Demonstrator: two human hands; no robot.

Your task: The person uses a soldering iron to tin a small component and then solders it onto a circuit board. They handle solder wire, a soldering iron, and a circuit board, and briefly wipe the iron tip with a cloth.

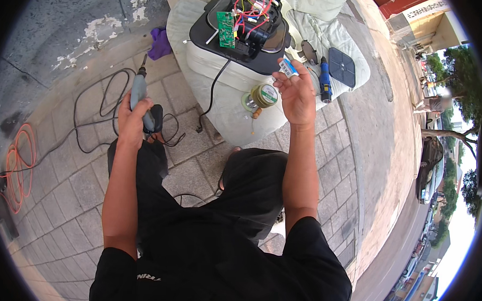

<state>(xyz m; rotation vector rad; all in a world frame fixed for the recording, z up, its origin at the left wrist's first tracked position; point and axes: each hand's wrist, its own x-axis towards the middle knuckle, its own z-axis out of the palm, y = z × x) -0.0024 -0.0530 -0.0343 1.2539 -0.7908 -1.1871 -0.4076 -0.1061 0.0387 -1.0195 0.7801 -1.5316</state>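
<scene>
My left hand (134, 116) is closed around the body of a grey corded hand tool (138, 89). It has a dark collar and a slim metal tip pointing away from me; its exact kind is unclear. Raised at the right, my right hand (297, 92) pinches a small blue-and-white printed piece (288, 67) between thumb and fingers. Beyond the hands sits an opened black appliance (257, 30), with red and yellow wires and a green circuit board (225, 30) leaning on it. Nearer stands a spool of wire (265, 96) with a green label.
A pale cloth-covered surface (237, 123) holds these parts. Right of my right hand lie a blue screwdriver-like tool (324, 81) and a dark square panel (342, 67). A purple cloth (159, 43) lies at left. Black cable and an orange cord (21, 168) coil on the paving.
</scene>
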